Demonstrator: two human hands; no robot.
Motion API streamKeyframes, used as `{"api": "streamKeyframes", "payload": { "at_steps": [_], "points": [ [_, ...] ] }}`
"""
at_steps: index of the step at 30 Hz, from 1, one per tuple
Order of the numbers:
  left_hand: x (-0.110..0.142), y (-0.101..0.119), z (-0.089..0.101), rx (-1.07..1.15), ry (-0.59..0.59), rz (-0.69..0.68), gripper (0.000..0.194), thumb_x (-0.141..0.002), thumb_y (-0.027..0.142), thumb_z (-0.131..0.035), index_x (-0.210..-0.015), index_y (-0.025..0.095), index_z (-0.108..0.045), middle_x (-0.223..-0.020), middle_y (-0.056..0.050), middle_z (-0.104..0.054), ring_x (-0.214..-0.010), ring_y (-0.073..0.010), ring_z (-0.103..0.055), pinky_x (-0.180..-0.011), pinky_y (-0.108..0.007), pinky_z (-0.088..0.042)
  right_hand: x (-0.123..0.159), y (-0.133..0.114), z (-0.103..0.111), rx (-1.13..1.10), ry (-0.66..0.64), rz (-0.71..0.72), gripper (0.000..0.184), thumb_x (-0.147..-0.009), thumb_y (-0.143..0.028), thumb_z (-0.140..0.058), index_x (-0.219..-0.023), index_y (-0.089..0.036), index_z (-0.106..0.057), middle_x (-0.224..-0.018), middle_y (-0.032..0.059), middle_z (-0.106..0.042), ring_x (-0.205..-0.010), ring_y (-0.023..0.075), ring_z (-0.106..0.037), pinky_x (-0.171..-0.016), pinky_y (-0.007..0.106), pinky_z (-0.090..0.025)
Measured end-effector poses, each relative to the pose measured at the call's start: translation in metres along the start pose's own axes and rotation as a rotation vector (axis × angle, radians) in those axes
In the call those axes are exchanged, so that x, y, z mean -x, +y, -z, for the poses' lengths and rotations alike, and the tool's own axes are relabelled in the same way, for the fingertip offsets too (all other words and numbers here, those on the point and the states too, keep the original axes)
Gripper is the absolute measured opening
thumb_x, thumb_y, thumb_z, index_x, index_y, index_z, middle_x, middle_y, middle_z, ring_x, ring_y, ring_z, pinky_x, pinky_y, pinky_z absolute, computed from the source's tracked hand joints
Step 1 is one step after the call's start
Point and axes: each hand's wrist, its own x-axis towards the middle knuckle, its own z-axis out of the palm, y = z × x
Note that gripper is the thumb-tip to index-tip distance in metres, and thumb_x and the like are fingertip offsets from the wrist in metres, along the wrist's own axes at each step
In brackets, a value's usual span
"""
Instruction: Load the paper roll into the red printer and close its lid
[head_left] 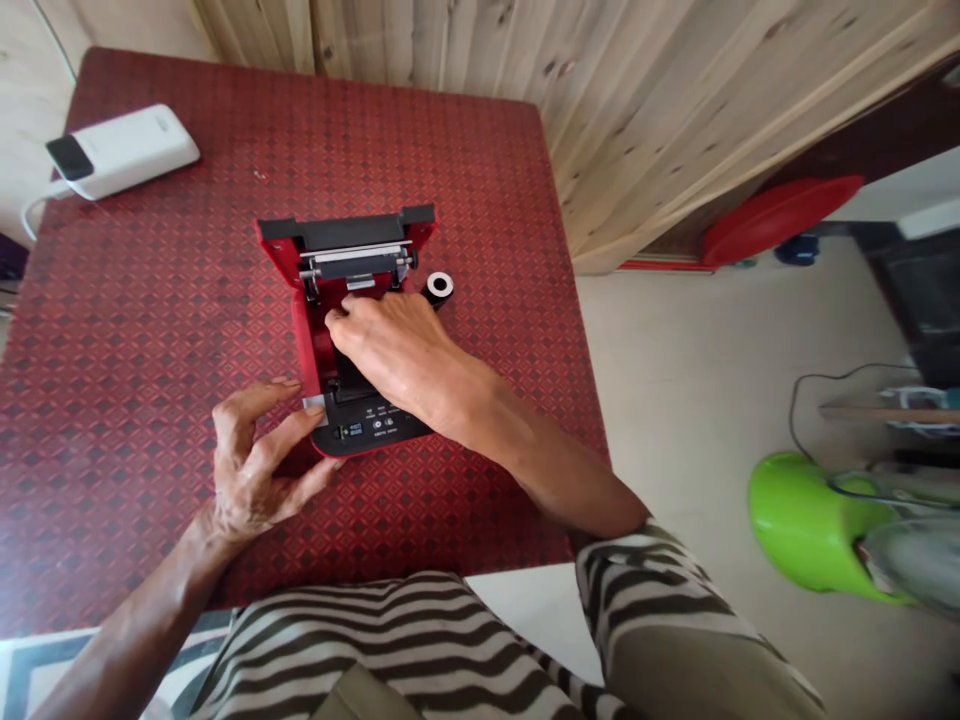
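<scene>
A red and black label printer [360, 425] stands on the table with its lid [349, 235] raised, showing a roller and metal parts inside. My left hand [259, 460] grips its near left corner, fingers spread along the side and top and thumb at the front edge. A greyish strip [314, 408] lies under a fingertip there. Reaching over the control panel, my right hand [397, 345] has its fingers curled down into the open compartment; its fingertips and whatever they pinch are hidden. Just right of the printer is a small black roll [437, 288] with a white ring-shaped end.
The table [150, 330] has a red patterned cover. A white power bank [139, 150] with a cable lies at its far left. Wooden panelling [465, 50] rises behind. On the floor to the right are a green plastic stool or tub [810, 520] and a red round object [780, 215].
</scene>
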Motion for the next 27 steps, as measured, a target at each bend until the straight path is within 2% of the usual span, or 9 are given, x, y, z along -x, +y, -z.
{"api": "streamKeyframes", "payload": {
  "at_steps": [4, 7, 10, 12, 15, 17, 19, 22, 27],
  "points": [
    [-0.001, 0.002, -0.001, -0.032, -0.007, -0.008, 0.068, -0.114, 0.041, -0.096, -0.177, 0.040, -0.069, -0.155, -0.014, -0.083, -0.138, -0.0364, -0.085, -0.113, -0.056, -0.076, -0.001, -0.003, 0.015, 0.087, -0.211, -0.001, 0.040, -0.123, 0.002, -0.065, -0.134, -0.020, -0.096, -0.127, 0.0137, -0.096, -0.101, 0.0269, -0.091, -0.086, 0.040, -0.062],
    [-0.001, 0.001, -0.002, -0.022, 0.009, -0.028, 0.074, -0.112, 0.040, -0.099, -0.179, 0.039, -0.068, -0.156, -0.014, -0.083, -0.138, -0.0365, -0.086, -0.114, -0.055, -0.076, 0.007, -0.004, 0.024, 0.033, -0.190, -0.035, 0.041, -0.123, 0.000, -0.067, -0.145, -0.022, -0.093, -0.133, 0.0121, -0.095, -0.102, 0.0264, -0.090, -0.088, 0.039, -0.064],
    [0.000, 0.000, -0.002, -0.007, 0.016, -0.031, 0.072, -0.112, 0.043, -0.101, -0.178, 0.037, -0.071, -0.157, -0.015, -0.083, -0.138, -0.0376, -0.086, -0.115, -0.056, -0.075, 0.026, -0.003, 0.030, -0.031, -0.082, -0.055, 0.037, -0.123, -0.004, -0.067, -0.146, -0.021, -0.090, -0.135, 0.0112, -0.093, -0.103, 0.0259, -0.088, -0.087, 0.039, -0.064],
    [0.001, -0.001, -0.002, 0.001, 0.012, -0.026, 0.069, -0.113, 0.044, -0.100, -0.176, 0.036, -0.073, -0.157, -0.016, -0.084, -0.138, -0.0381, -0.085, -0.116, -0.057, -0.075, 0.043, 0.002, 0.035, -0.122, 0.051, -0.053, 0.030, -0.122, -0.009, -0.069, -0.140, -0.021, -0.090, -0.135, 0.0096, -0.092, -0.104, 0.0242, -0.086, -0.087, 0.038, -0.066],
    [0.000, -0.003, -0.003, -0.014, 0.018, -0.045, 0.066, -0.113, 0.047, -0.100, -0.172, 0.034, -0.075, -0.156, -0.016, -0.083, -0.136, -0.0364, -0.085, -0.115, -0.055, -0.076, 0.071, 0.020, 0.044, -0.381, 0.323, -0.046, 0.018, -0.116, -0.017, -0.084, -0.131, -0.024, -0.089, -0.129, 0.0048, -0.092, -0.084, 0.0168, -0.076, -0.080, 0.035, -0.068],
    [-0.001, -0.004, -0.003, -0.036, 0.023, -0.055, 0.064, -0.113, 0.048, -0.099, -0.170, 0.034, -0.075, -0.156, -0.015, -0.083, -0.134, -0.0347, -0.085, -0.113, -0.053, -0.076, 0.090, 0.035, 0.043, -0.556, 0.460, -0.103, 0.021, -0.107, -0.022, -0.095, -0.127, -0.027, -0.088, -0.117, 0.0009, -0.091, -0.072, 0.0140, -0.068, -0.068, 0.033, -0.066],
    [-0.002, -0.004, -0.004, -0.051, 0.022, -0.053, 0.062, -0.114, 0.048, -0.097, -0.170, 0.034, -0.074, -0.156, -0.014, -0.082, -0.134, -0.0342, -0.085, -0.112, -0.052, -0.076, 0.108, 0.050, 0.033, -0.682, 0.556, -0.227, 0.027, -0.103, -0.033, -0.102, -0.124, -0.030, -0.085, -0.104, -0.0021, -0.086, -0.070, 0.0147, -0.067, -0.061, 0.030, -0.061],
    [-0.003, -0.002, -0.004, -0.050, 0.013, -0.038, 0.062, -0.116, 0.047, -0.095, -0.172, 0.036, -0.072, -0.158, -0.015, -0.081, -0.138, -0.0353, -0.085, -0.113, -0.053, -0.077, 0.130, 0.065, -0.001, -0.815, 0.632, -0.422, 0.041, -0.102, -0.053, -0.105, -0.124, -0.031, -0.079, -0.104, -0.0027, -0.084, -0.080, 0.0165, -0.075, -0.066, 0.029, -0.061],
    [-0.003, 0.001, -0.002, -0.031, -0.012, 0.012, 0.066, -0.117, 0.045, -0.094, -0.178, 0.042, -0.068, -0.162, -0.010, -0.079, -0.141, -0.0354, -0.084, -0.114, -0.053, -0.077, 0.139, 0.066, -0.062, -0.953, 0.530, -0.608, 0.051, -0.096, -0.063, -0.104, -0.120, -0.031, -0.073, -0.107, 0.0002, -0.088, -0.090, 0.0216, -0.083, -0.078, 0.036, -0.067]
  ]
}}
